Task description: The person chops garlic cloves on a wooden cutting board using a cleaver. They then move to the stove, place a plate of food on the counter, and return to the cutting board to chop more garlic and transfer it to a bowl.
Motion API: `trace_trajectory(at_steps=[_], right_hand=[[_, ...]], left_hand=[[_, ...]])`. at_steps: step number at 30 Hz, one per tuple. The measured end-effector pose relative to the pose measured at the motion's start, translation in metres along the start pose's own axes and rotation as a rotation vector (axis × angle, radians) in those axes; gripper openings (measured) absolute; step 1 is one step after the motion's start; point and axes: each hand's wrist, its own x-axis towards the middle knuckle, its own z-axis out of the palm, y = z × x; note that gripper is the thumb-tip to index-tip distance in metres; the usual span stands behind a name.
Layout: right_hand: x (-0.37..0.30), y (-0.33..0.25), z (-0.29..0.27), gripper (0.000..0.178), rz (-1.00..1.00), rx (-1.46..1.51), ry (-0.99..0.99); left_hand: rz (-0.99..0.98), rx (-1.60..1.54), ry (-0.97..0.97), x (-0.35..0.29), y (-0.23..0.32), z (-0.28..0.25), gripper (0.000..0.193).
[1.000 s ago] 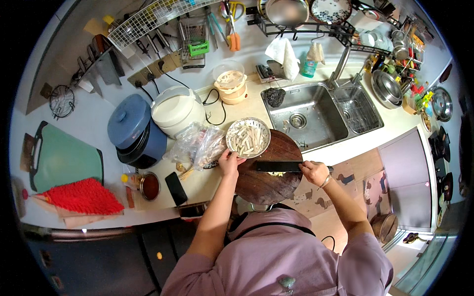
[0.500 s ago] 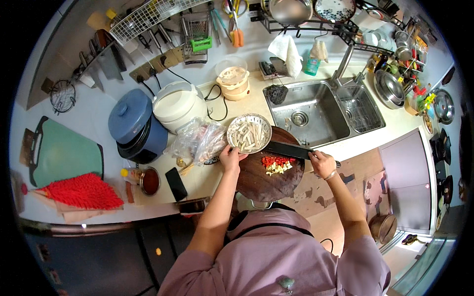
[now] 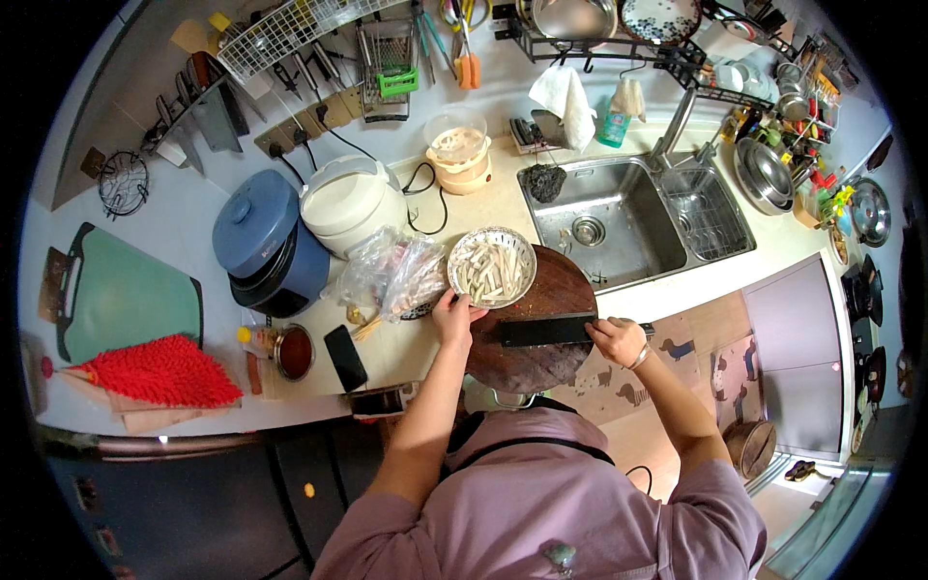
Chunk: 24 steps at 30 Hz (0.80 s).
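Observation:
My left hand (image 3: 455, 319) is closed on the near rim of a patterned bowl (image 3: 525, 253), which holds pale cut strips (image 3: 488, 269). The bowl overlaps the far left part of a round dark wooden chopping board (image 3: 556, 275). In my right hand (image 3: 619, 340) is the handle of a black-bladed cleaver (image 3: 546, 331). Its broad blade spans the middle of the board, pointing left. The chopped red and pale yellow bits seen there earlier are hidden now. Left of the bowl lies a clear plastic bag (image 3: 391, 275) with food in it.
A double sink (image 3: 619, 227) lies beyond the board to the right. Left of the bag stand a white cooker (image 3: 350, 208) and a blue cooker (image 3: 266, 242). A phone (image 3: 345, 358), a bowl of red sauce (image 3: 294, 353) and a red fluffy cloth (image 3: 159, 375) are nearer left.
The cleaver has come nearer and to the left, from the board's far right edge to its middle, covering the chopped bits. The bowl has shifted very slightly right.

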Motion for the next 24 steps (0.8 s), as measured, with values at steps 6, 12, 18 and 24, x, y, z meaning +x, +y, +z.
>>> trace_trajectory(at_steps=[6, 12, 18, 24], right_hand=[[-0.016, -0.007, -0.024, 0.029, 0.242, 0.019, 0.101], [-0.006, 0.003, -0.003, 0.023, 0.203, -0.032, 0.034], [-0.006, 0.007, -0.010, 0.021, 0.035, 0.008, -0.044], [-0.025, 0.008, -0.023, 0.031, 0.319, -0.016, 0.079]], left_hand=[[-0.001, 0.002, 0.012, 0.002, 0.003, -0.001, 0.031], [-0.024, -0.012, -0.024, 0.012, 0.004, -0.002, 0.029], [-0.031, 0.024, -0.044, 0.011, 0.005, -0.005, 0.032], [0.003, 0.047, -0.034, -0.005, 0.000, -0.005, 0.037]])
